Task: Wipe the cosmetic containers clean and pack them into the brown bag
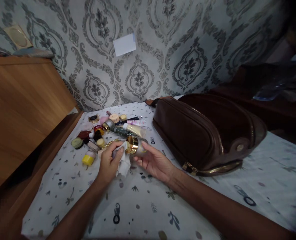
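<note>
My right hand [156, 162] is closed around a clear jar [140, 146] with a shiny gold band, tilted so its gold end points left. In my left hand [112, 160] is a crumpled white tissue [124, 163], pinched between thumb and fingers right beside the gold end. Part of the tissue hangs below the fingers. Just beyond both hands lies a heap of cosmetics, with a dark green tube [122, 131], a cream tube [134, 129] and a yellow-capped jar [88, 158]. What label the held jar bears is too small to read.
A large brown leather bag [188, 130] with gold zips lies on the right. The patterned white sheet [127, 206] covers the surface. On the left stands a wooden cabinet [22, 110]. Behind is a wallpapered wall [137, 76] with a white switch plate [124, 45].
</note>
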Motion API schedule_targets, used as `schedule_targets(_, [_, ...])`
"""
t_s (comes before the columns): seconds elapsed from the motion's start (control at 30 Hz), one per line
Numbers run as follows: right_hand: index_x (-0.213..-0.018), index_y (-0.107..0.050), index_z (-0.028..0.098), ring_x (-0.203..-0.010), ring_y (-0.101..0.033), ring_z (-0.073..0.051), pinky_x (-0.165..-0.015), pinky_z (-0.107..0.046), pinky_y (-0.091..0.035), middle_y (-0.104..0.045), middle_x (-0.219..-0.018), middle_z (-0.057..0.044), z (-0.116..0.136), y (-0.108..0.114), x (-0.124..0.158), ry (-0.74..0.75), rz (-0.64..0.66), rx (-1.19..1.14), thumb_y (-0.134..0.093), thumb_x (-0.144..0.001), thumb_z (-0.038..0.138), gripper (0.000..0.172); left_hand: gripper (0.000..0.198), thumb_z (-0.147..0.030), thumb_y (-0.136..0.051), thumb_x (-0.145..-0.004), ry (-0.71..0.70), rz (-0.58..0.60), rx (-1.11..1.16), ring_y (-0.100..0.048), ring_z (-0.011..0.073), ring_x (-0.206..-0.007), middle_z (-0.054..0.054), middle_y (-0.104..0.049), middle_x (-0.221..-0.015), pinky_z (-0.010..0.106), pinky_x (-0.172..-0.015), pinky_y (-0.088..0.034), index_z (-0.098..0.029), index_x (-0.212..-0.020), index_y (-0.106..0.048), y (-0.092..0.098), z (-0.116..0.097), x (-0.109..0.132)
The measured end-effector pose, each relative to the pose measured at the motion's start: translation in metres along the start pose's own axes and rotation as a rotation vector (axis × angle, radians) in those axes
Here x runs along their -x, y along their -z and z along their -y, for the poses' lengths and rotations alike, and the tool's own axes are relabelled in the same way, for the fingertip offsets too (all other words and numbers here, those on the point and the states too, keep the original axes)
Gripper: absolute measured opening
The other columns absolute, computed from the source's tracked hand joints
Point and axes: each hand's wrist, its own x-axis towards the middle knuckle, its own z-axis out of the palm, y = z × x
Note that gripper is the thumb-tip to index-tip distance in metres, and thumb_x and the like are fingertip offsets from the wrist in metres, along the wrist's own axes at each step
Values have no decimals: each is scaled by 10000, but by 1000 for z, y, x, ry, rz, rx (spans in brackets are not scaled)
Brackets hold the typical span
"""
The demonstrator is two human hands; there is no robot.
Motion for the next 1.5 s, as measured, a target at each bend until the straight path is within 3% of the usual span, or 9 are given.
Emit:
schedule_targets(0.23, [-973,-660,171,-648,-632,-98,-621,-210,-541,-711,-913,-38,-1,1,-2,45,6,49,-755,-823,319,231,191,-291,-529,-945,-110,-20,-69,-629,189,-862,38,-704,-927,303,-788,-485,-198,-994,-689,1,2,0])
schedule_targets(0.5, [-1003,-689,170,-719,-630,-113,-636,-214,-527,-719,-918,-33,-6,-2,-1,130,-3,163,-798,-760,325,309,164,-268,-547,-938,-163,-67,-83,-627,182,-872,38,-676,-924,300,-785,-488,-200,-1007,-680,1,5,-1])
schedule_targets(0.7, [-1016,-673,176,-652,-618,-102,-589,-211,-508,-711,-878,-29,-8,-2,-1,148,18,251,-790,-776,361,324,178,-264,-541,-950,-189,-75,-84,-636,180,-897,40,-684,-948,303,-801,-497,-203,-1051,-675,1,3,0])
schedule_targets(0.87, [-1025,-677,178,-725,-632,-110,-655,-226,-545,-713,-934,-35,-8,-1,-2,158,3,250,-800,-766,353,336,207,-189,-537,-951,-322,-33,-81,-634,177,-943,45,-681,-994,311,-833,-504,-229,-1101,-675,3,-3,1])
schedule_targets(1.23, [-979,-686,146,-637,-635,-101,-592,-191,-539,-738,-864,-40,0,-4,-3,46,-101,-7,-731,-833,327,238,328,-35,-497,-896,-660,64,-376,-586,197,-1017,85,-574,-1087,336,-844,-522,-222,-1057,-713,3,0,5])
schedule_targets(1.33, [-942,-676,163,-543,-602,-99,-496,-178,-506,-718,-754,-21,2,-5,-2,28,-100,-32,-670,-877,385,231,348,-4,-489,-879,-661,57,-351,-584,191,-1008,87,-587,-1094,331,-843,-524,-212,-1054,-706,4,1,5])
schedule_targets(1.5, [-959,-646,140,-483,-592,-105,-399,-157,-445,-703,-688,-52,4,-3,0,-66,-109,-15,-572,-913,501,371,318,-8,-512,-878,-594,-23,-229,-624,167,-979,62,-626,-1094,307,-826,-521,-231,-961,-722,4,5,3])
